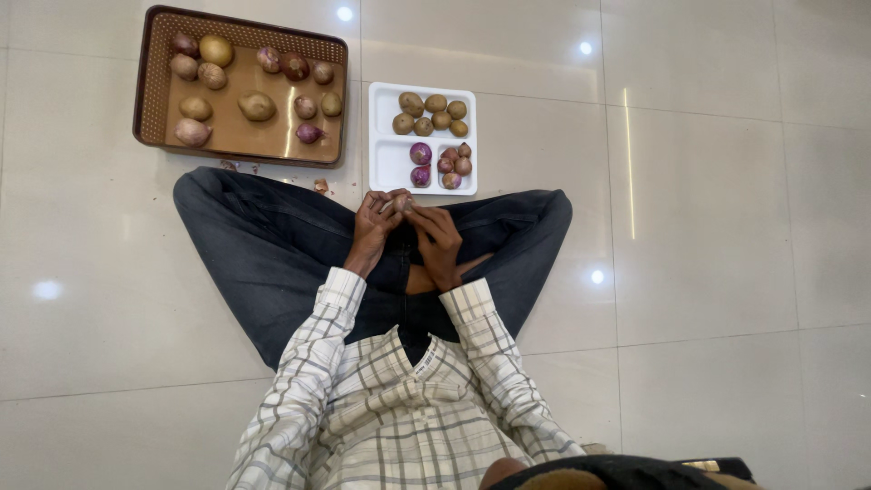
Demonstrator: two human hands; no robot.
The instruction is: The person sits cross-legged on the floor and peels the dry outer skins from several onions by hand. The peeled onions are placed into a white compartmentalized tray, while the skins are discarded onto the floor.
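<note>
Nearest the camera: a checked shirt (399, 399) and dark trousers (272, 254); the person sat cross-legged on the pale tiled floor (726, 227).
Landmark: a white compartment tray (386, 163) lay on the floor just ahead of the knees.
Left hand (374, 227): just short of the white tray's near edge, its grip closed on a small onion (402, 203).
Right hand (437, 238): beside the left, fingers curled onto the same onion; both grips narrow.
Onion: held between the two hands, above the lap, just off the white tray.
White tray contents: potatoes (431, 113) in the far compartment, purple onions (442, 163) in the near one.
Left of the white tray: a brown tray (150, 91) with loose potatoes and onions.
Handling, as I judged it: pinch lightly, turn with the fingertips, keep it low over the lap.
</note>
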